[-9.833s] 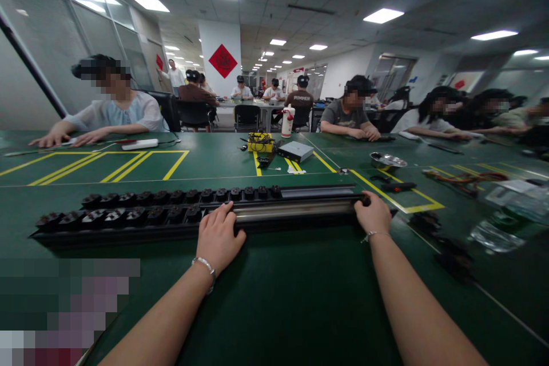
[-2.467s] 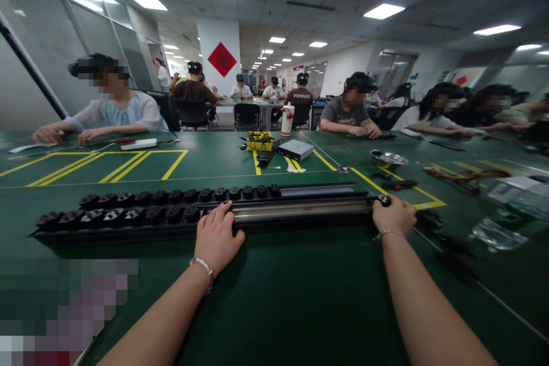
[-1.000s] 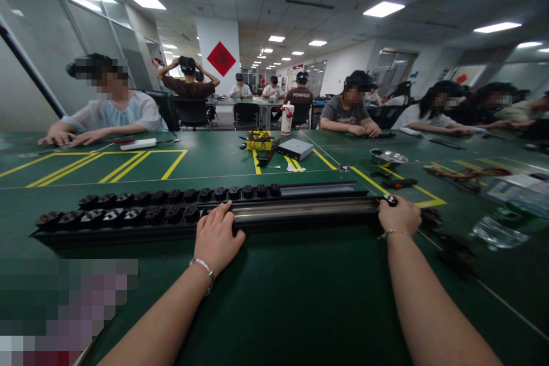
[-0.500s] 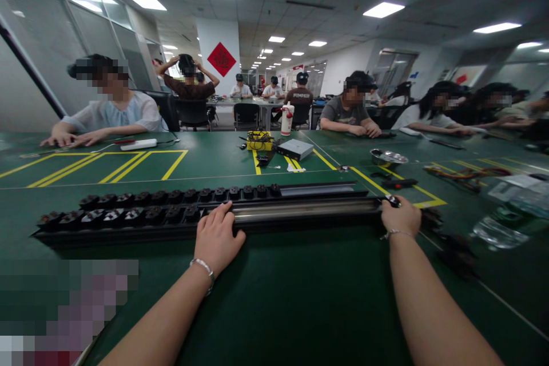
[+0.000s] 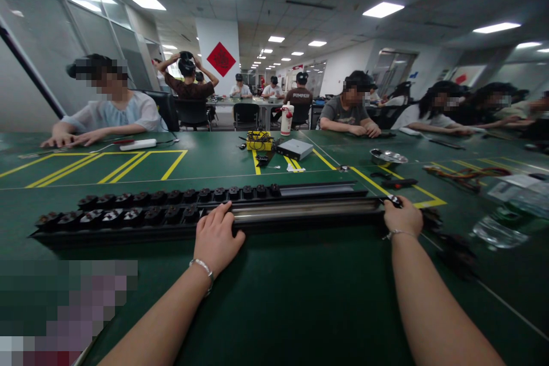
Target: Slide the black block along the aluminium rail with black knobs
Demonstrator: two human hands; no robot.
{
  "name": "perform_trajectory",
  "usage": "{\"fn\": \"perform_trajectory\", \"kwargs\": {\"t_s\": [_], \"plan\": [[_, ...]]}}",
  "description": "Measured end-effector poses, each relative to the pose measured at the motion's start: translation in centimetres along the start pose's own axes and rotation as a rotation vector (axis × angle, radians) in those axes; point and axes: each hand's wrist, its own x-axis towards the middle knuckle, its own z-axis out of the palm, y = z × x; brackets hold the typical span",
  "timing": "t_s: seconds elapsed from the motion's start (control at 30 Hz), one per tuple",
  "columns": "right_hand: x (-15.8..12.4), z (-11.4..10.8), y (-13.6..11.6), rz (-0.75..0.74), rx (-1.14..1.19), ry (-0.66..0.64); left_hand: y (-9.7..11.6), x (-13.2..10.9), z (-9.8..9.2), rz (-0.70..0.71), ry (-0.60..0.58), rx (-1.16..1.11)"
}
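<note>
Two long black rails (image 5: 300,211) lie side by side across the green table (image 5: 274,297). Several black socket modules (image 5: 141,214) fill their left halves; the right halves show bare metal channel. My left hand (image 5: 217,237) rests on the near rail at the end of its module row, fingers curled over the rail's edge. At the near rail's right end my right hand (image 5: 402,216) is closed around a small black and silver part (image 5: 393,200); most of the part is hidden by my fingers.
Dark loose parts (image 5: 454,246) and clear plastic bags (image 5: 493,234) lie to the right. Farther back are a metal bowl (image 5: 388,157), a grey box (image 5: 295,150), a yellow tool (image 5: 260,141) and a white bottle (image 5: 286,120). Other people sit at the table's far side.
My right hand has drifted from the rail's end outward to the right, now closed on a small part. My left hand has not moved. A person in the background raised both arms.
</note>
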Motion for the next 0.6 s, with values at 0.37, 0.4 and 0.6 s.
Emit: {"fn": "perform_trajectory", "kwargs": {"t_s": [0.37, 0.4, 0.6], "plan": [[0.25, 0.42, 0.43, 0.0, 0.015, -0.006, 0.06, 0.04, 0.02, -0.011, 0.001, -0.002], [0.27, 0.43, 0.42, 0.006, 0.017, -0.01, 0.02, 0.04, 0.06, -0.008, 0.002, 0.0], [0.55, 0.46, 0.59, 0.066, 0.07, -0.035, -0.13, 0.0, 0.24, 0.004, 0.009, 0.009]]}}
